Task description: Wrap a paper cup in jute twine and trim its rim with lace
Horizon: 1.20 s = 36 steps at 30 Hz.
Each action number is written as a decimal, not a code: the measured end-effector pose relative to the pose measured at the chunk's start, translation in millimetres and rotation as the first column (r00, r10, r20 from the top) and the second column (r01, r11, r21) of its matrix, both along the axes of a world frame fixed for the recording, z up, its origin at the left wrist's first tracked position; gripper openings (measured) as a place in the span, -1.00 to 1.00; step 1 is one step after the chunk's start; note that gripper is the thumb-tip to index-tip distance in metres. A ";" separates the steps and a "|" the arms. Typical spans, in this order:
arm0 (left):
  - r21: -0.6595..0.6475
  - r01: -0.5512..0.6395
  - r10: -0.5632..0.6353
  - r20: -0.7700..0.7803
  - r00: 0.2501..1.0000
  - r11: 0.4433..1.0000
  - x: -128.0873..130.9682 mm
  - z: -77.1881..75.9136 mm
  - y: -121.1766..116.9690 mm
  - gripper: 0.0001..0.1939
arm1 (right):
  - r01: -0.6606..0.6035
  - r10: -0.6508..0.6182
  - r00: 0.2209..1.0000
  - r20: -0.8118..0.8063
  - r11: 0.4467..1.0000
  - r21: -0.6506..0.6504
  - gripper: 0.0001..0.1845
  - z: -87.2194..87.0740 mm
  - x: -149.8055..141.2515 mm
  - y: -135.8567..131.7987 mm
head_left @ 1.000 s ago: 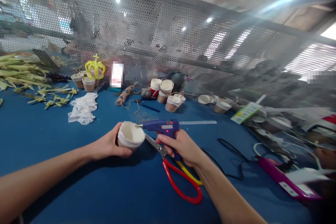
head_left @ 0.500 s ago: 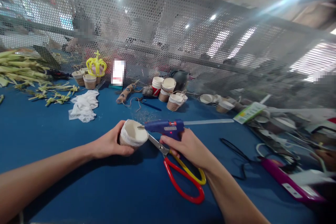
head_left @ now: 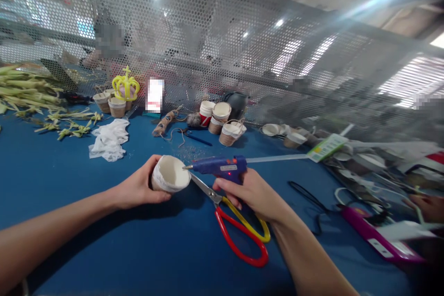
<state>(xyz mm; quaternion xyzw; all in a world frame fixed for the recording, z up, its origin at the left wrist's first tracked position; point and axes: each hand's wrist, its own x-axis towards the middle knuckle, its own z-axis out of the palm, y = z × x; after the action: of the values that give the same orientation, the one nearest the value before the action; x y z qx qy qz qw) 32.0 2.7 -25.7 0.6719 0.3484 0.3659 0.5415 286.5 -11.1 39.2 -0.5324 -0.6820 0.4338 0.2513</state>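
My left hand (head_left: 144, 185) is closed around the side of a small cup (head_left: 171, 175), which has a pale inside and a white cloth-like band at its rim. The cup is tilted, its mouth facing right and up. In my right hand (head_left: 251, 189) is a blue glue gun (head_left: 220, 168), gripped by its handle, with a small red light lit. Its metal tip points left, at the cup's right rim; whether it touches cannot be told. A translucent glue stick (head_left: 277, 159) sticks out behind. Scissors (head_left: 239, 226) with red and yellow handles lie beneath my right hand.
A crumpled white cloth (head_left: 109, 141) lies left. Further back are a twine roll (head_left: 165, 123), burlap-wrapped cups (head_left: 231, 133), a yellow crown-shaped piece (head_left: 126, 87) and dried stalks (head_left: 27, 85). A purple power strip (head_left: 378, 233) with cables lies right. A perforated screen (head_left: 208, 46) stands behind.
The cup and my left hand have shifted slightly left, and the glue gun's tip now sits nearer the cup's right rim instead of over its opening. Both hands keep their holds.
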 end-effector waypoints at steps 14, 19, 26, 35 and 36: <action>0.024 -0.125 0.121 0.141 0.983 0.992 4.2 8.1 -7.1 -0.32 | 0.007 -0.252 0.698 -0.670 0.938 -0.346 -0.77 -22.8 -28.8 1.9; 0.027 -0.136 0.130 0.143 0.981 0.990 4.1 9.9 -6.8 -0.30 | -0.012 -0.281 0.657 -0.699 0.924 -0.383 -0.78 -24.3 -30.0 0.9; 0.049 -0.152 0.145 0.118 0.982 0.987 3.5 8.7 -5.5 -0.28 | -0.022 -0.250 0.699 -0.670 0.929 -0.370 -0.79 -28.0 -33.3 -0.1; 0.097 -0.201 0.196 0.056 0.979 0.975 2.1 5.7 -4.1 -0.37 | 0.106 -0.093 0.975 -0.204 0.993 0.053 -0.68 -20.6 -29.1 -7.6; 0.103 -0.204 0.200 0.043 0.979 0.974 1.9 4.9 -3.4 -0.38 | 0.105 -0.093 0.990 -0.106 0.988 0.110 -0.67 -19.5 -28.3 -8.0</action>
<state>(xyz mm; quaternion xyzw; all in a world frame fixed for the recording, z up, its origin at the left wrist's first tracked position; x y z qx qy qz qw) 33.8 -0.7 -20.7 0.6550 0.3858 0.4481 0.4704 258.2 -19.1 19.7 -0.5276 -0.6651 0.4070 0.3371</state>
